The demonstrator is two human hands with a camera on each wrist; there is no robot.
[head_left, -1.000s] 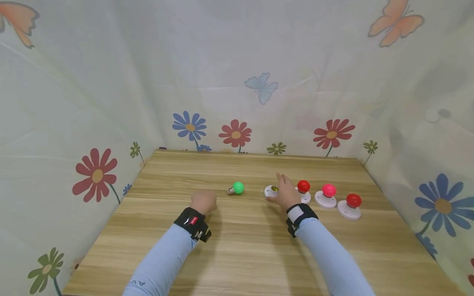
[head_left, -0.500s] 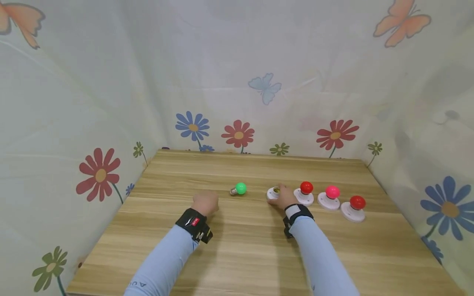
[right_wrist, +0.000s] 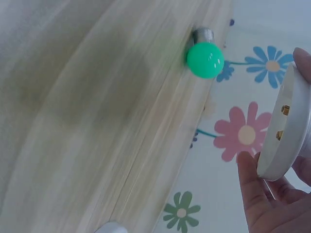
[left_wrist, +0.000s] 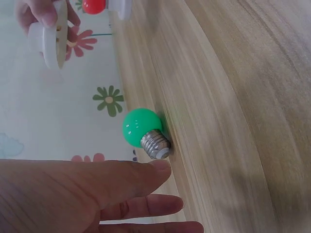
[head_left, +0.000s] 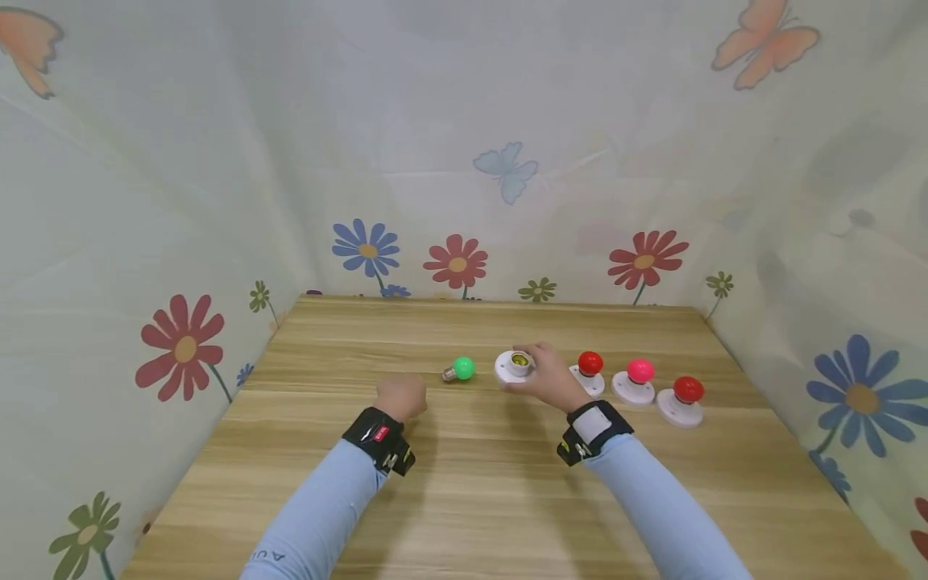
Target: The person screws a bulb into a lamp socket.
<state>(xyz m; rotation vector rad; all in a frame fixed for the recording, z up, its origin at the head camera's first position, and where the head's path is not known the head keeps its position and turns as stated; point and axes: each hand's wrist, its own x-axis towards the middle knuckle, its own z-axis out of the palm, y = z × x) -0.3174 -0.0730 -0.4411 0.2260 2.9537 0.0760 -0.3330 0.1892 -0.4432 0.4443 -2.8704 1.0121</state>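
My right hand [head_left: 551, 380] grips a white round lamp socket [head_left: 505, 372] by its edge, with the brass-lined opening facing up. In the right wrist view the socket's underside [right_wrist: 286, 121] shows two brass terminals, and the base is lifted off the table. A green light bulb [head_left: 464, 368] lies on its side on the wood, its metal screw cap pointing left. Left of the bulb, my left hand [head_left: 401, 396] is held low over the table and holds nothing. In the left wrist view its thumb and fingers [left_wrist: 141, 206] extend loosely, close to the bulb's screw cap [left_wrist: 156, 144].
To the right stand three white sockets with bulbs screwed in: a red bulb [head_left: 590, 362], a pink bulb [head_left: 641, 370] and another red bulb [head_left: 689, 390]. The wooden table [head_left: 464, 499] is backed by a flower-printed curtain [head_left: 406, 145].
My right hand went from reaching over the socket to gripping it, then lifted it and moved it left toward the green bulb. The left hand has stayed put.
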